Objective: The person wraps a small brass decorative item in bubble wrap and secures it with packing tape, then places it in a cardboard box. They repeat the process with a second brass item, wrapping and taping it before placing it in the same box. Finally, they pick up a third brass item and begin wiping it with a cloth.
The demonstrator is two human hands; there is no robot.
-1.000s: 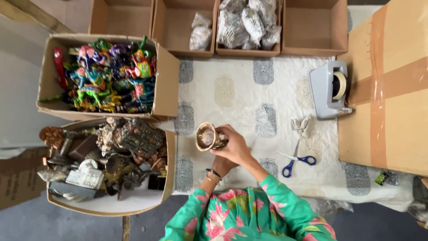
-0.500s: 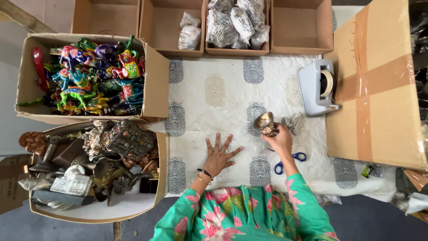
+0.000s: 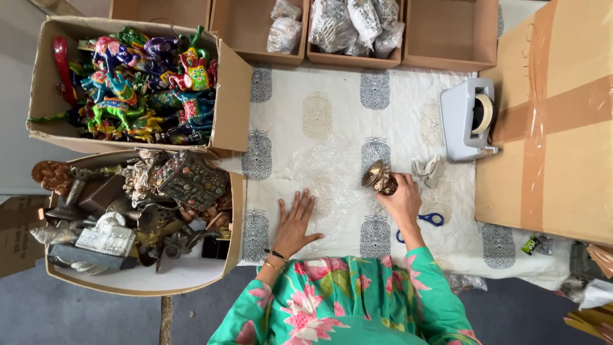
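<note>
Brass cup (image 3: 379,177) in rt hand (image 3: 402,201), beside grey tape dispenser (image 3: 466,119).

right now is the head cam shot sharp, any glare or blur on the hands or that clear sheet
Head view: even, soft daylight with only faint shadows. The right hand and the small metal goblet it holds are sharp, as is the left hand lying flat. The clear plastic sheet shows mild sheen, so its edges are hard to trace. Box edges bow slightly toward the frame's corners.

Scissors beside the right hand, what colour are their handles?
Blue. The scissors' handles peek out beside the right hand, seen in the head view.
</note>
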